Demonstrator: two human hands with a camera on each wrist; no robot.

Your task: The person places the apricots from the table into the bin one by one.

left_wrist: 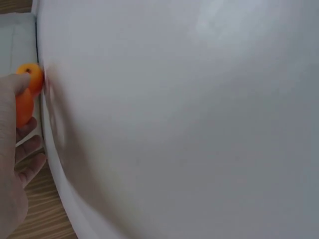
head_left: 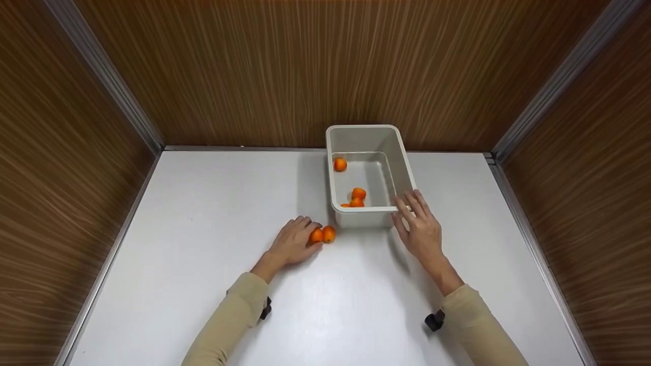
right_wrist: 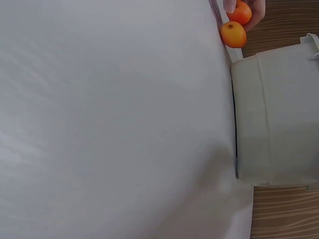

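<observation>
On the white table (head_left: 213, 213), just before the bin (head_left: 402, 162), left hand (head_left: 294, 243) is curling round 1 small orange fruit (head_left: 316, 235); a 2nd fruit (head_left: 329, 234) is touching it. Probably light, firm, prone to rolling; pinching across the middle suits. Right hand (head_left: 419, 226) is resting flat-fingered against the bin's near corner, holding nothing. Wood-grain walls are enclosing the smooth table.

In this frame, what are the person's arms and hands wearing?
Both arms wear long beige sleeves ending at the wrists: left sleeve, right sleeve. A small black device, presumably the wrist camera, sits at each cuff. The left hand and right hand are bare.
</observation>
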